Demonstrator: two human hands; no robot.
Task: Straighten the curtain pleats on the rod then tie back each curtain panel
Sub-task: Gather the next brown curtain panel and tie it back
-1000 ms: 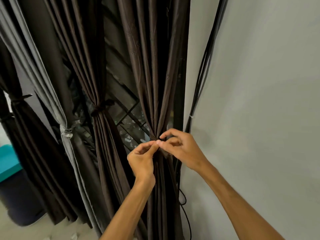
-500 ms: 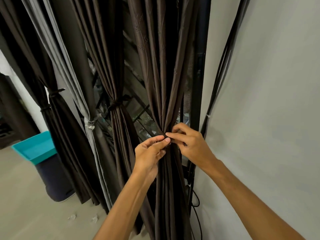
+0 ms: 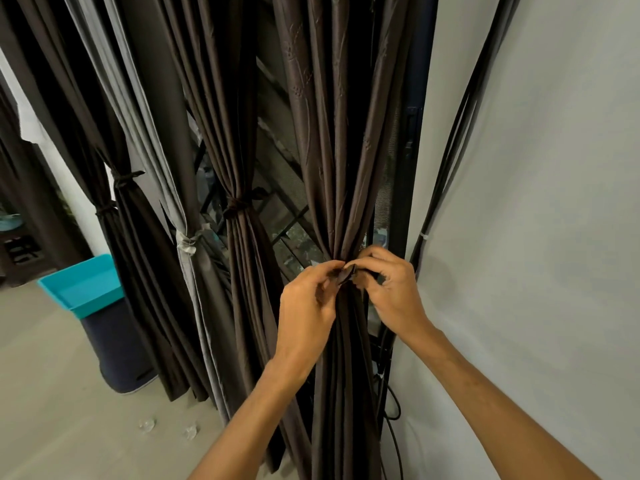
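Observation:
A dark brown curtain panel (image 3: 341,161) hangs gathered at the right, next to the wall. My left hand (image 3: 306,306) and my right hand (image 3: 393,289) meet at its waist, and each pinches an end of a dark tie-back strip (image 3: 346,273) wrapped round the bunched pleats. The rod is out of view above. To the left hang a brown panel (image 3: 239,237) with a dark knotted tie (image 3: 235,206), a grey panel (image 3: 188,258) with a grey tie, and further brown panels (image 3: 121,209) that are also tied.
A grey wall (image 3: 536,237) stands at the right, with black cables (image 3: 450,161) running down it and onto the floor. A teal tray (image 3: 81,284) sits on a dark bin (image 3: 117,351) at the left. Small clear bits (image 3: 147,425) lie on the floor.
The view has swung right and pulled back, so more of the floor and the bin shows. Both hands stay at the panel's waist; the tie's dark ends now show between the fingertips.

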